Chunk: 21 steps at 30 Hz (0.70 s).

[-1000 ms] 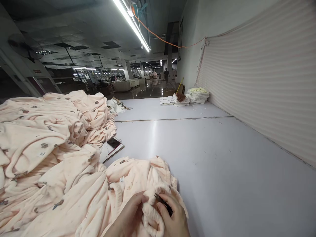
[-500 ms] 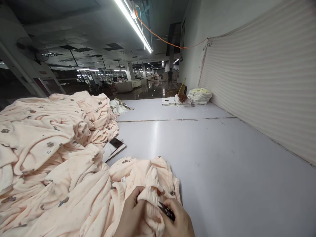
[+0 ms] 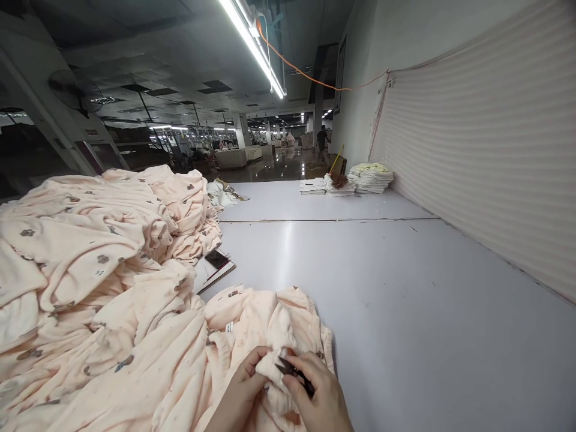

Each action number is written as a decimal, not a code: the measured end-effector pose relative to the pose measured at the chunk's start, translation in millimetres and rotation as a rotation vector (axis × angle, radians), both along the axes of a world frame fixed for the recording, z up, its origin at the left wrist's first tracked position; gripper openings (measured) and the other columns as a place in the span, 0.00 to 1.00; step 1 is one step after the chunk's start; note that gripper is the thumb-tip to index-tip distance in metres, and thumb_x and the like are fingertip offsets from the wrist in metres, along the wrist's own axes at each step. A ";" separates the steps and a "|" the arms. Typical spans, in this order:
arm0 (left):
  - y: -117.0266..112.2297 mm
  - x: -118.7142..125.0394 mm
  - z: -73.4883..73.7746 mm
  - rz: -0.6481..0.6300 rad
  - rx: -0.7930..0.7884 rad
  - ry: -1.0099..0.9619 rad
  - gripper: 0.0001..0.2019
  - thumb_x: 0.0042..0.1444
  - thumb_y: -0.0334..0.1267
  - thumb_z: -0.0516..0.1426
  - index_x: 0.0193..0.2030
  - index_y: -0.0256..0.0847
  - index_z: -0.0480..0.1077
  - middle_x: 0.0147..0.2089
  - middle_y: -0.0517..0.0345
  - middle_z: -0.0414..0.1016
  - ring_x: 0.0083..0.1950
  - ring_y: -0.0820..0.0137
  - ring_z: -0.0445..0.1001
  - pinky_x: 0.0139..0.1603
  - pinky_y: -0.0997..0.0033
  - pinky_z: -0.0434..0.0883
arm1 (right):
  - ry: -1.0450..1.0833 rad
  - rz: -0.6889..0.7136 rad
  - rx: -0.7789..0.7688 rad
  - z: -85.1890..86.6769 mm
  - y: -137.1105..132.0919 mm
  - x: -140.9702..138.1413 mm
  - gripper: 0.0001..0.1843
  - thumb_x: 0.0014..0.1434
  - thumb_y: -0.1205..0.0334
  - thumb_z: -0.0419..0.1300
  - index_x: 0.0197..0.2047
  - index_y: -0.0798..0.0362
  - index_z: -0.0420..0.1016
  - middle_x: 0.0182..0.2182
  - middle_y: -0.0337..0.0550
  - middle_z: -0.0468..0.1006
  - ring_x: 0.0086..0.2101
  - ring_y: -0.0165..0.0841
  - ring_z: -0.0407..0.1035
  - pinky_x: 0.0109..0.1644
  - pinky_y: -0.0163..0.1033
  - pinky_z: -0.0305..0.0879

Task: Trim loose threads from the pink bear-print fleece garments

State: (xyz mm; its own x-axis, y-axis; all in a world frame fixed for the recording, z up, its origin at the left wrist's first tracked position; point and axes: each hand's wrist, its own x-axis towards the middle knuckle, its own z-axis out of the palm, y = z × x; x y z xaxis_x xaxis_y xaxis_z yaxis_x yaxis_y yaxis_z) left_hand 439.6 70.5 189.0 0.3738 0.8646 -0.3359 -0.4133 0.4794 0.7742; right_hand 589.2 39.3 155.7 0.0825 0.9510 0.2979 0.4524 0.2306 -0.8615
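A peach fleece garment [image 3: 252,312] with a dark flower print lies bunched at the table's near edge. My left hand [image 3: 245,381] is closed on a gathered fold of it, thumb and fingers pinching the cloth. Black thread snips [image 3: 297,377] sit in my right hand [image 3: 317,390], their pointed blades aimed left at the pinched fold. The blade tips are at the cloth; whether they cut a thread, I cannot tell. A small white label [image 3: 229,327] shows on the garment farther up.
A big heap of similar peach garments [image 3: 103,240] covers the left side. Beside it a dark phone [image 3: 216,258] rests on a notebook [image 3: 209,277]. Stacked white and yellow pieces [image 3: 371,178] stand at the table's far end. Striped cloth [image 3: 477,138] hangs along the right wall. A person [image 3: 321,141] is far off.
The snips' blades have shifted left and up over the pinched fold, and my right fingers have moved closer to my left hand. The view has turned slightly left.
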 end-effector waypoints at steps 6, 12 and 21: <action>3.6 -6.8 -9.3 -0.086 0.111 0.126 0.10 0.44 0.32 0.62 0.36 0.43 0.70 0.32 0.64 0.75 0.36 0.69 0.72 0.41 0.73 0.66 | -0.099 -0.019 0.034 12.7 -1.0 -1.5 0.12 0.57 0.63 0.59 0.45 0.45 0.78 0.38 0.41 0.80 0.39 0.36 0.76 0.42 0.34 0.72; 1.3 -9.5 -9.1 -0.117 0.155 0.172 0.09 0.46 0.32 0.60 0.36 0.42 0.71 0.32 0.64 0.75 0.34 0.71 0.70 0.39 0.73 0.66 | -0.052 -0.009 -0.014 17.4 -0.7 -4.0 0.11 0.57 0.64 0.59 0.43 0.46 0.79 0.38 0.41 0.81 0.39 0.35 0.76 0.42 0.33 0.71; 9.4 -41.5 -36.0 0.014 -0.102 0.247 0.20 0.48 0.58 0.57 0.33 0.41 0.71 0.29 0.55 0.77 0.36 0.62 0.75 0.31 0.69 0.69 | 0.329 -0.363 -0.115 -40.5 -9.5 9.2 0.13 0.54 0.48 0.61 0.37 0.48 0.75 0.35 0.43 0.79 0.37 0.37 0.74 0.39 0.34 0.71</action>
